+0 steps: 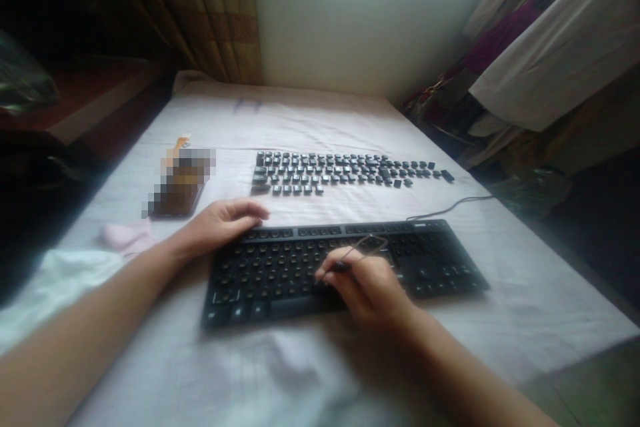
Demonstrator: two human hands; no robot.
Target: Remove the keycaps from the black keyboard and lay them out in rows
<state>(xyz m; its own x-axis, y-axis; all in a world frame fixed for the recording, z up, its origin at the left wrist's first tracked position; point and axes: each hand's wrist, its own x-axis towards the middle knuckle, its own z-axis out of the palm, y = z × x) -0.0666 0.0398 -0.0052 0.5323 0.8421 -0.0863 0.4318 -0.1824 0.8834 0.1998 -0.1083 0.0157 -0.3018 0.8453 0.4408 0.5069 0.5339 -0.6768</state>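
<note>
A black keyboard lies on the white cloth in front of me, most of its keycaps off and the sockets bare. The space bar and a few bottom-row keys are still on it. My left hand rests at its upper left corner, fingers loosely stretched and open. Over the middle of the board, my right hand is closed on a wire keycap puller, with a thin metal loop sticking out to the upper right. What its fingertips touch is blurred. Beyond the keyboard, loose black keycaps stand in rows.
A blurred-out brown item lies left of the keycaps. Pink cloth and pale green cloth lie by my left forearm. The keyboard's cable runs right. Hanging clothes are at the right, a curtain behind.
</note>
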